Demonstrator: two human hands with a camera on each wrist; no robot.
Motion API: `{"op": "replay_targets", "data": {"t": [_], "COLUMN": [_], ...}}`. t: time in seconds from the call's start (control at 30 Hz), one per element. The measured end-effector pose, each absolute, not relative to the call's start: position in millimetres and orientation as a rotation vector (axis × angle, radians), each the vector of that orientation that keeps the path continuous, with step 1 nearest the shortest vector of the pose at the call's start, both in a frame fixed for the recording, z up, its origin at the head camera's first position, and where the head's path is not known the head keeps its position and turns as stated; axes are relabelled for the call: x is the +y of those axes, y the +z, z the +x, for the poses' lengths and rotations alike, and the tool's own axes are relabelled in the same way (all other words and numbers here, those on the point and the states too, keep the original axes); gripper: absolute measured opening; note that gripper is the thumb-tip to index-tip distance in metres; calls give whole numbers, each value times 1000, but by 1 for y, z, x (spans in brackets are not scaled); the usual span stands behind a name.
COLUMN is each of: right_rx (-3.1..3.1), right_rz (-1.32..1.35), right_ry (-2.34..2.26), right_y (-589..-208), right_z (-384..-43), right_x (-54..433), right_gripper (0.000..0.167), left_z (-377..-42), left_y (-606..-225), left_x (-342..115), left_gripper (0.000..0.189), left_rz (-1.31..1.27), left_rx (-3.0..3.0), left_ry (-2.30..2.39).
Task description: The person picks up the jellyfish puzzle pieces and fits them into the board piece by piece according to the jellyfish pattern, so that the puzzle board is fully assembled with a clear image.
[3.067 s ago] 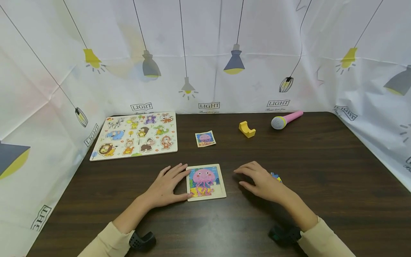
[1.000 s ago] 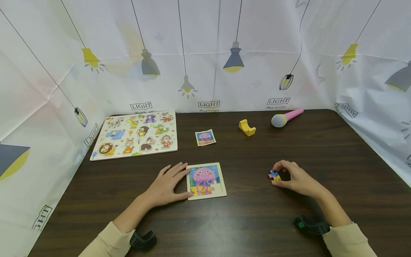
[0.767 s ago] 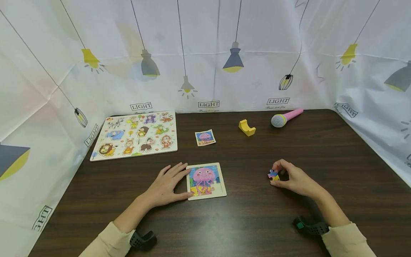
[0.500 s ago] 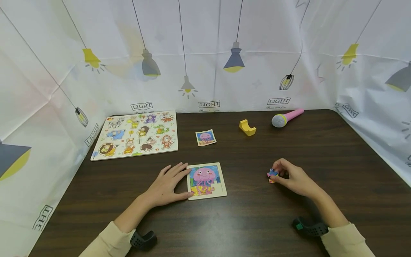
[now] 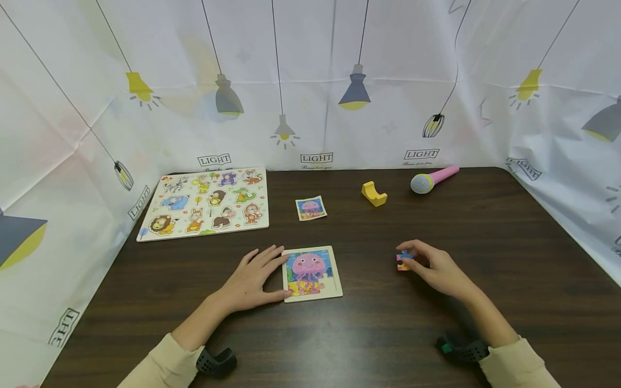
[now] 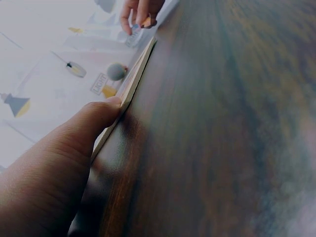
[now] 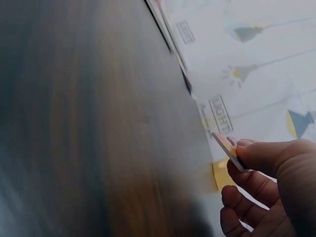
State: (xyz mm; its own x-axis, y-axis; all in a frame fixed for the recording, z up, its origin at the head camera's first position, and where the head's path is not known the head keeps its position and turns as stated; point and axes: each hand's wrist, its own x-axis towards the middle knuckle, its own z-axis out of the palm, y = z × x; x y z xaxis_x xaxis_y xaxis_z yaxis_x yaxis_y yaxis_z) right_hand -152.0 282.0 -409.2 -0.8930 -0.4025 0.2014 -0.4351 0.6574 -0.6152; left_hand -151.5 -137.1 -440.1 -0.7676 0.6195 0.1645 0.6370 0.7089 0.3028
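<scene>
My right hand (image 5: 439,269) pinches a small jigsaw puzzle piece (image 5: 402,261), blue, pink and yellow, between thumb and fingers. In the right wrist view the puzzle piece (image 7: 228,148) is tilted and held off the table, the other fingers curled below it. A square jigsaw puzzle (image 5: 308,265) of a pink jellyfish lies in a pale wooden frame, with a bare gap at its lower right. Spread along the frame's left side, my left hand (image 5: 252,283) touches it with fingertips and thumb. The left wrist view has the thumb (image 6: 101,113) against the frame's edge.
Behind the jigsaw lies a small jellyfish picture card (image 5: 310,208). A white animal puzzle board (image 5: 206,206) is at the back left. Towards the back right are a yellow curved block (image 5: 373,194) and a pink toy microphone (image 5: 432,179). A printed curtain (image 5: 315,81) borders the dark table.
My right hand went right to the puzzle piece on the table, pinched and turned it, and has shifted a little left with it. My left hand stays on the frame.
</scene>
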Motion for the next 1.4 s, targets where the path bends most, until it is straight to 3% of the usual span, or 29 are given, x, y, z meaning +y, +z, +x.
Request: {"op": "replay_targets", "data": {"t": [1.4], "right_rx": [-2766], "right_rz": [1137], "right_ry": [1168], "right_y": [-404], "right_z": [-159], "right_x": [167], "right_gripper": [18], "left_z": [-152], "left_y": [-442], "left_x": [-137], "left_gripper": [81], "left_rz": [-1055], "left_rx": [-2843], "left_ry": [-537]}}
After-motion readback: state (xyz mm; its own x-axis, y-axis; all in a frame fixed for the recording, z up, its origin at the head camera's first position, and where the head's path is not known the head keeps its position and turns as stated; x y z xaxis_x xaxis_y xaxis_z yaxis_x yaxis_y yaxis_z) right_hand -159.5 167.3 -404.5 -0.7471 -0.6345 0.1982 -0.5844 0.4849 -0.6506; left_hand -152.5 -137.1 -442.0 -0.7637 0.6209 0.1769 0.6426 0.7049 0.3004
